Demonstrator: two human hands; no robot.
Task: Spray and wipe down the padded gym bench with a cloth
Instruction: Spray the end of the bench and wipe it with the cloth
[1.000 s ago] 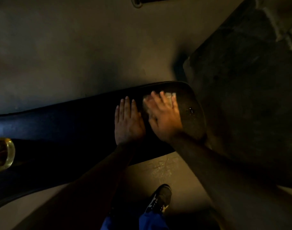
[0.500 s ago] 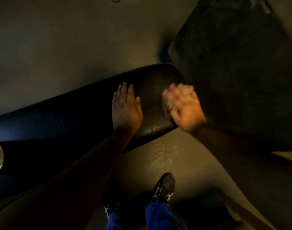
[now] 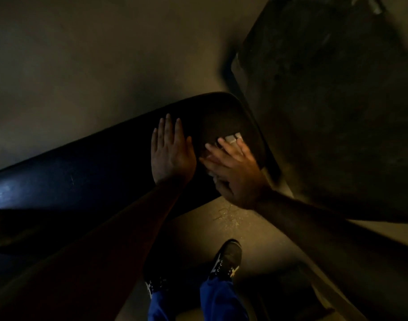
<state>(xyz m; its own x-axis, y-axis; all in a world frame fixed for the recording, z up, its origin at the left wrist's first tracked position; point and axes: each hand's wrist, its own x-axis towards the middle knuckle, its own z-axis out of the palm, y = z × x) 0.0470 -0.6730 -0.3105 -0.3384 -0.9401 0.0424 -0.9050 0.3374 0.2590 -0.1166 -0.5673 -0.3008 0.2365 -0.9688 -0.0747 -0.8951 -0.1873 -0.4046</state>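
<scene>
Two flat hands on the bench (image 3: pixel 105 163): left hand (image 3: pixel 171 154) bare, right hand (image 3: pixel 235 172) fingers spread over the cloth (image 3: pixel 233 137).

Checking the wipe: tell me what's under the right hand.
A pale cloth peeks out beyond the right hand's fingertips, lying on the bench. The rest of the cloth is covered.

Dark block (image 3: pixel 325 112) crowding bench end (image 3: pixel 221 107)

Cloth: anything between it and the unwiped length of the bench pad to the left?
Yes. The left hand lies flat on the bench pad, right beside the cloth that the right hand presses at the pad's end. A leftward stroke would meet it first.
</scene>
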